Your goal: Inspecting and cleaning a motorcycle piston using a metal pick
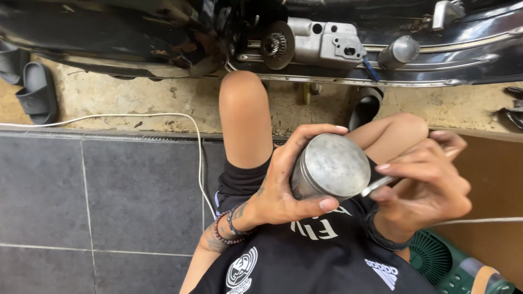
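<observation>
Our left hand [278,190] wraps tight around a round metal piston [329,166]. Our right hand [425,188] pinches a thin metal tool [381,185], its tip touching the piston. A motorbike [327,38] stands ahead.

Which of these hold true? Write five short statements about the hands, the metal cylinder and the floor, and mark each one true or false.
1. The left hand grips a round grey metal cylinder. True.
2. The right hand is empty. False: it holds a thin metal tool against the cylinder's edge.
3. A white cable runs across the floor. True.
4. The cylinder lies on the grey tiles. False: it is held above the lap.
5. The left wrist wears beaded bracelets. True.
</observation>
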